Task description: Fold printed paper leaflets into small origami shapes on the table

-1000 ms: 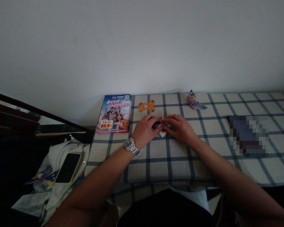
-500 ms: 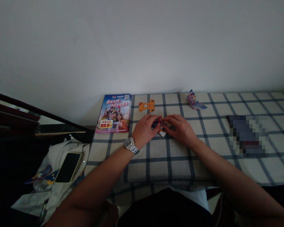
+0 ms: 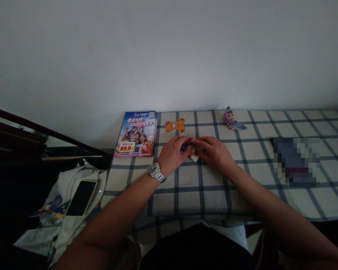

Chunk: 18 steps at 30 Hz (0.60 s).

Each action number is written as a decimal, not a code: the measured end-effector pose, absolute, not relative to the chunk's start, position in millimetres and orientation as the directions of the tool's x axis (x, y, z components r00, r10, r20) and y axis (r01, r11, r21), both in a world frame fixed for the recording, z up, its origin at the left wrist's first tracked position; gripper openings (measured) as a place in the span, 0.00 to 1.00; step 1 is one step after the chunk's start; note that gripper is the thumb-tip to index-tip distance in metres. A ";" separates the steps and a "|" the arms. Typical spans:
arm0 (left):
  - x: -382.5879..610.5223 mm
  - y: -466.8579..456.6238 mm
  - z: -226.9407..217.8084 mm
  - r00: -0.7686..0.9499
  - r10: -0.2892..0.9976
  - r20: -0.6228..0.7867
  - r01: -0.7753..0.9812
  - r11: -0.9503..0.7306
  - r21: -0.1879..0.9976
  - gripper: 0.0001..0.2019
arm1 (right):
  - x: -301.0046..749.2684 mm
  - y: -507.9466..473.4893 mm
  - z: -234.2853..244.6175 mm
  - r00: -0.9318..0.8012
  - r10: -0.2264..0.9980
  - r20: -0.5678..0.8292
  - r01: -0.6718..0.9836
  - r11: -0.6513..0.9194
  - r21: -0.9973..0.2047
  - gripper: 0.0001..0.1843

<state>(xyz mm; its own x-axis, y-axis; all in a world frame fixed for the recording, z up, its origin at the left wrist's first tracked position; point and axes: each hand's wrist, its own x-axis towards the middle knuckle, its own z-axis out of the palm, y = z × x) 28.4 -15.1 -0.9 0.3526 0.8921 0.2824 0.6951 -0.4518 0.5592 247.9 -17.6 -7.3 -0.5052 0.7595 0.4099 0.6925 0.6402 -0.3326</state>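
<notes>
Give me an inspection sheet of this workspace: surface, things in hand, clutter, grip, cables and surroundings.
Surface: checked cloth, mostly flat.
Things in hand: small folded paper, printed, partly hidden by fingers.
Clutter: leaflet stack at left; orange bear picture beyond the hands; printed paper shape near the wall; pixelated dark item at right.
Grip: left hand and right hand both hold the folded paper; watch on the left wrist.
Cables: nothing seen for certain; the lower edge is dim.
Surroundings: pale wall behind; phone on crumpled white material at lower left.
</notes>
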 end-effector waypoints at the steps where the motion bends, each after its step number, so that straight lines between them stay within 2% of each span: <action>1: 28.5 -15.1 -0.8 0.351 0.893 0.282 0.691 -0.450 0.565 0.13 | 247.7 -17.7 -6.9 -0.507 0.758 0.410 0.692 0.642 -0.330 0.16; 13: 29.6 -13.7 -4.9 0.358 0.882 0.307 0.679 -0.471 0.563 0.11 | 245.5 -18.5 -2.8 -0.527 0.756 0.389 0.710 0.643 -0.287 0.15; 18: 29.9 -13.7 -5.7 0.356 0.883 0.307 0.683 -0.470 0.558 0.11 | 246.0 -18.1 -3.2 -0.523 0.756 0.393 0.691 0.646 -0.324 0.14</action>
<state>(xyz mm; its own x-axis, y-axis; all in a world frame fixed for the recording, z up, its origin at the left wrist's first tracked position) 29.9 -13.7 -5.7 0.3560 0.8825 0.3073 0.6835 -0.4702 0.5584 246.0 -18.1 -3.2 -0.5231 0.7561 0.3934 0.6906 0.6465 -0.3242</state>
